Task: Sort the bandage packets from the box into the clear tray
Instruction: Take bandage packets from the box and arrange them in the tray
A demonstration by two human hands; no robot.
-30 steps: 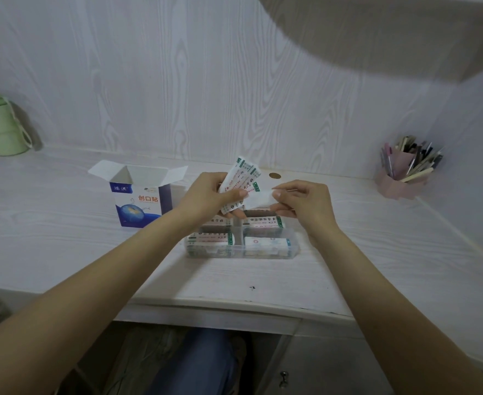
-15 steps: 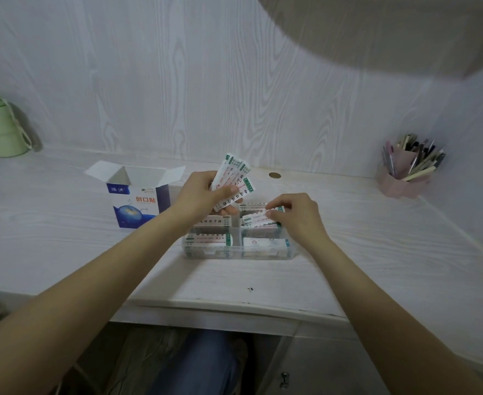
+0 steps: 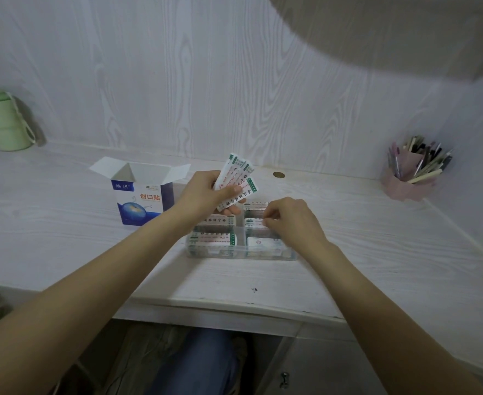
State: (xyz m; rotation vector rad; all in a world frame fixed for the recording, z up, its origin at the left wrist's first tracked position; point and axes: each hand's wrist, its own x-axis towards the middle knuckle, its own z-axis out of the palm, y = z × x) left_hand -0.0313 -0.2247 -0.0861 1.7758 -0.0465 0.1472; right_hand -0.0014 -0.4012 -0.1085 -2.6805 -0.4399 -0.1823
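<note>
My left hand [image 3: 206,192] grips a fanned bunch of white bandage packets [image 3: 238,179] with green ends, held above the clear tray's far left corner. The clear tray [image 3: 240,253] sits mid-desk, split into compartments that hold several packets. My right hand [image 3: 290,220] reaches down into the tray's right middle compartment, fingertips curled on a packet [image 3: 253,222] lying there. The open blue and white bandage box [image 3: 143,192] stands to the left of the tray, flaps up.
A green lidded cup [image 3: 2,121] stands at the far left by the wall. A pink holder full of pens [image 3: 408,178] is in the right corner. A small round brass fitting [image 3: 278,175] sits behind the tray. The desk's front edge runs below my forearms.
My right hand carried one packet from beside the bunch down into the tray's right side. The left hand with the bunch shifted slightly left and lower.
</note>
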